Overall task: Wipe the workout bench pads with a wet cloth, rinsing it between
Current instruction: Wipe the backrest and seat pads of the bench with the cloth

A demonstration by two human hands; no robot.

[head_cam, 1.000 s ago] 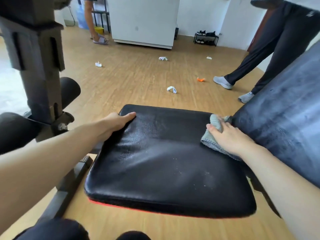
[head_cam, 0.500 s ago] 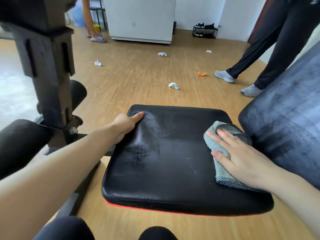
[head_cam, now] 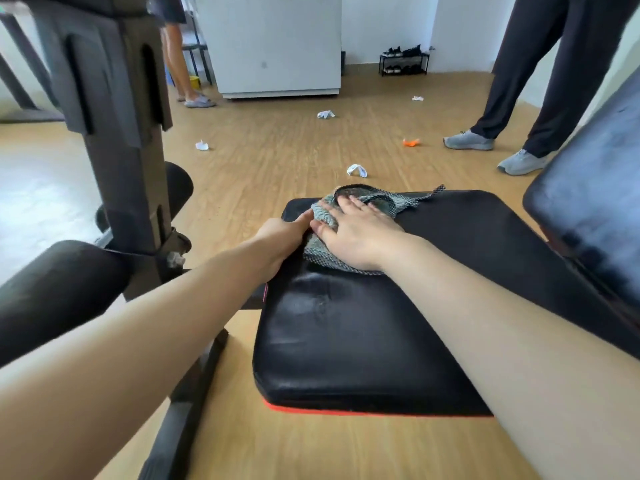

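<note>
Far left: dark metal upright [head_cam: 119, 140] of the bench frame, with a black foam roller [head_cam: 59, 289] sticking out near-left and a second roller [head_cam: 178, 188] behind the post. Left arm comes in from the near-left; left hand [head_cam: 280, 237] rests on the far-left edge of the black seat pad [head_cam: 363, 341], fingers curled loosely over the edge, holding nothing else, thumb side touching the cloth. Just right of it, right hand [head_cam: 360, 230] lies flat, fingers spread, pressing down on the grey cloth [head_cam: 367, 206], not pinching it. Cloth sits at the far-left corner of the seat pad, bunched under the palm, one corner trailing right along the far edge. Seat pad surface shows streaks and a shine near the middle; red trim along its near edge. Right: tilted black back pad [head_cam: 588, 216], close to the seat pad, smeary sheen on it. Wooden floor [head_cam: 277, 161] beyond has scattered white paper scraps [head_cam: 356, 170] and one orange scrap [head_cam: 411, 142]. Far: white cabinet [head_cam: 273, 43], shoe rack [head_cam: 403, 60]. Far-right, a bystander's legs in dark trousers [head_cam: 540, 64], grey shoes. Another person's bare legs [head_cam: 175, 53] far-left of the cabinet.
</note>
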